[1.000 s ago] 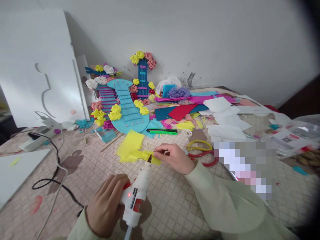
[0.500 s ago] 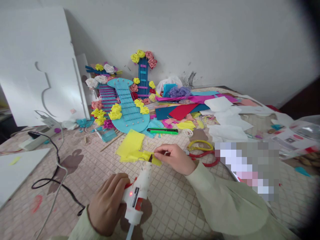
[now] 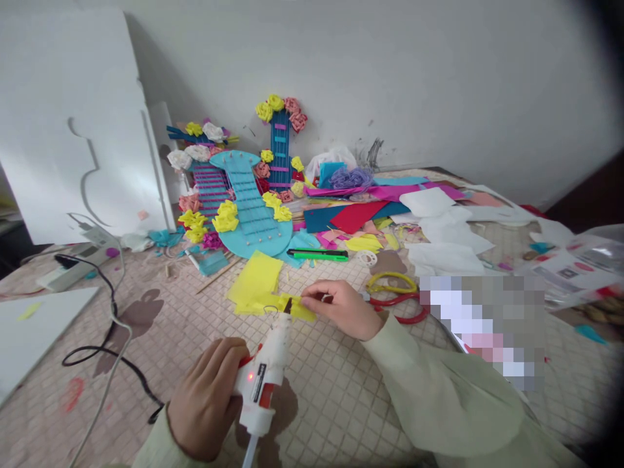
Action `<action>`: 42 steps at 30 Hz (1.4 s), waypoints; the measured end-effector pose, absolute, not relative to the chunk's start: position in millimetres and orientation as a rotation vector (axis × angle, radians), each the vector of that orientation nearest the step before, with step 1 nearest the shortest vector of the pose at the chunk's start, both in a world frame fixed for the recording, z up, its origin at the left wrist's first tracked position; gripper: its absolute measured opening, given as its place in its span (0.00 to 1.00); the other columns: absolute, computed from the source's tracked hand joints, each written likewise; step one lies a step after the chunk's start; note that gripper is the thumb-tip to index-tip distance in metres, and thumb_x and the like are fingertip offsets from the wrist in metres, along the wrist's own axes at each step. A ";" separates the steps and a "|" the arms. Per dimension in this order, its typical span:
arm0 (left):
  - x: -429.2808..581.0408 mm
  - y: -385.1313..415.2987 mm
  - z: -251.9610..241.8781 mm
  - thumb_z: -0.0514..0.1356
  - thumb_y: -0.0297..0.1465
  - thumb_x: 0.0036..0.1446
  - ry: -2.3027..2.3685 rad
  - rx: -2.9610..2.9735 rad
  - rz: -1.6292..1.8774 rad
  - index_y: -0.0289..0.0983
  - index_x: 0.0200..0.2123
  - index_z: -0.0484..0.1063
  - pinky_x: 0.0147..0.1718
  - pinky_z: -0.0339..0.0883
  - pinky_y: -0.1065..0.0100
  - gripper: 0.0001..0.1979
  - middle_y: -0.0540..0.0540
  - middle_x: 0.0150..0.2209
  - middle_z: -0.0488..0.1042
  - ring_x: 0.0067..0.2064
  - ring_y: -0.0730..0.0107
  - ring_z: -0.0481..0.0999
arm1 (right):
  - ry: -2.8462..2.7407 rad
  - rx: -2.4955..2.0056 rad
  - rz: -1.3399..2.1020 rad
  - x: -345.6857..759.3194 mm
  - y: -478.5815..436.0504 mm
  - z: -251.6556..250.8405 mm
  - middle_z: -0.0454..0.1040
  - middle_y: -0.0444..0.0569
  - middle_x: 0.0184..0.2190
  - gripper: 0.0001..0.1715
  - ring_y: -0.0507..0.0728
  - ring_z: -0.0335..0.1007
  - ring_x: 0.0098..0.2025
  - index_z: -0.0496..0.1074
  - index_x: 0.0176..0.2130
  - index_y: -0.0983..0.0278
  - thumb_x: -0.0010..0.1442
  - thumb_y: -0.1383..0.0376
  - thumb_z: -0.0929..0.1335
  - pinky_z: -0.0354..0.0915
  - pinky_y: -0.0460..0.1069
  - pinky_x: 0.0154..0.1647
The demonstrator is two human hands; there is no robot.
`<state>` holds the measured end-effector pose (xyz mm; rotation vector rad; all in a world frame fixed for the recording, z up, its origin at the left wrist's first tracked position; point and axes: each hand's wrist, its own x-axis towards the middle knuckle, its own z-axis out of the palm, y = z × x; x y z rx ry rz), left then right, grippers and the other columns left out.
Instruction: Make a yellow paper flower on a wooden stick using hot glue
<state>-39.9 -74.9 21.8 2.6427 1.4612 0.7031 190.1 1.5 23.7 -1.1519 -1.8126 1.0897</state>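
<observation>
Two things in hand: grips a glue gun with the left hand; pinches a yellow strip with the right hand, leftward of its fingertips, beside the nozzle; has yellow sheets just beyond.

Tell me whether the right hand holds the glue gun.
No, the left hand grips the glue gun, while the right hand pinches a yellow strip.

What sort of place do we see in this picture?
Probably a handicraft work area, at home or in a small workshop; I cannot tell which. The left hand holds a red-and-white plastic glue gun; farther back are a light-blue, guitar-shaped piece with yellow flowers and a flat red sheet.
</observation>
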 end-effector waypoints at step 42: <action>-42.5 -78.4 17.5 0.45 0.21 0.46 1.501 2.583 0.724 0.36 0.32 0.61 0.38 0.61 0.64 0.11 0.44 0.33 0.66 0.36 0.65 0.66 | -1.822 -1.176 1.047 191.0 1.9 23.8 0.73 0.47 0.30 0.10 0.51 0.65 0.29 0.72 0.30 0.66 0.51 0.63 0.63 0.60 0.44 0.27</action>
